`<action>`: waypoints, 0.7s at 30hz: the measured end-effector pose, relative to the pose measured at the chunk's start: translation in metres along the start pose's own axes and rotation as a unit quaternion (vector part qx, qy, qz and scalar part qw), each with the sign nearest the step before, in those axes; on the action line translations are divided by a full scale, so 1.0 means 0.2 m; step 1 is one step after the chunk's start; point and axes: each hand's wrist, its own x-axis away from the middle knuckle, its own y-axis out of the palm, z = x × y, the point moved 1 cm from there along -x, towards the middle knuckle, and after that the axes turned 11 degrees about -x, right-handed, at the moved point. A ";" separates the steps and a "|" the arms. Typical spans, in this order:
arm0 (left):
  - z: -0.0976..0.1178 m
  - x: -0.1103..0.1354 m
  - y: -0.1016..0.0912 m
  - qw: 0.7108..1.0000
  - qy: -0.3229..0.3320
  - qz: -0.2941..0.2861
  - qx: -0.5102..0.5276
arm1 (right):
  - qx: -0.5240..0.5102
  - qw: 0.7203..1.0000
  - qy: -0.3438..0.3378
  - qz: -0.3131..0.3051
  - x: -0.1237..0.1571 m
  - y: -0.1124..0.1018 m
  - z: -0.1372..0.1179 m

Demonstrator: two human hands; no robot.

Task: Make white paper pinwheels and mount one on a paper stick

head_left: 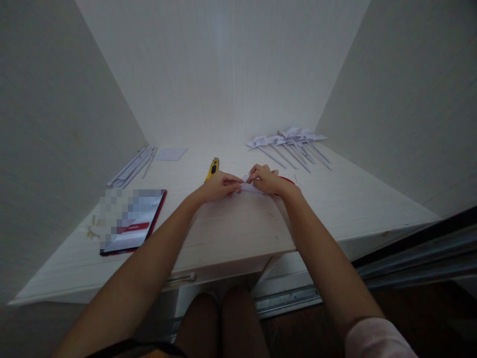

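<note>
1. At centre frame, low over the tabletop: small white folded paper piece (249, 188), pinched at both ends.
2. Left hand (219, 185): fingertips closed on the paper's left end. Right hand (265, 180): fingers closed on the right end, knuckles raised. Held low and taut, apparently to keep a fold lined up against the pale wood-grain desk (238, 228).
3. Just behind the left hand: yellow-and-black utility knife (212, 169), pointing away, apart from the fingers. Seemingly parked within reach yet off the working patch.
4. Beside the right wrist: thin red curved edge (287, 179), mostly hidden; identity not determinable.
5. Upper right: heap of white paper pinwheels on thin sticks (294, 141), well apart from the hands. Upper left: bundle of plain white sticks (132, 168) and flat white paper square (171, 153). Apparently sorted, stock on one side and made pieces on the other.
6. Lower left: dark tablet in a red case (134, 221), near the front edge, screen blurred.
7. Open room: bare strip between hands and front edge. Plain white walls (238, 74) closing in left, right and behind.
</note>
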 end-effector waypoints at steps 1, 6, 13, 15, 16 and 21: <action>0.00 0.00 0.00 1.000 0.004 -0.006 0.009 | -0.003 1.000 -0.001 0.000 0.00 0.00 0.00; 0.00 0.01 -0.02 0.998 0.027 -0.045 0.018 | -0.014 1.000 -0.008 -0.004 0.01 0.00 0.00; -0.02 0.00 -0.04 0.995 0.086 -0.001 -0.045 | -0.008 1.000 -0.015 -0.008 0.01 -0.01 0.00; -0.03 0.00 -0.04 0.992 0.117 -0.007 -0.040 | -0.008 1.000 -0.011 -0.009 0.01 -0.01 -0.01; -0.03 0.00 -0.04 0.993 0.110 -0.021 -0.030 | -0.008 1.000 -0.009 -0.010 0.01 -0.01 -0.01; -0.03 0.01 -0.02 0.999 0.008 -0.050 -0.012 | 0.001 1.000 0.000 -0.019 0.01 -0.02 -0.02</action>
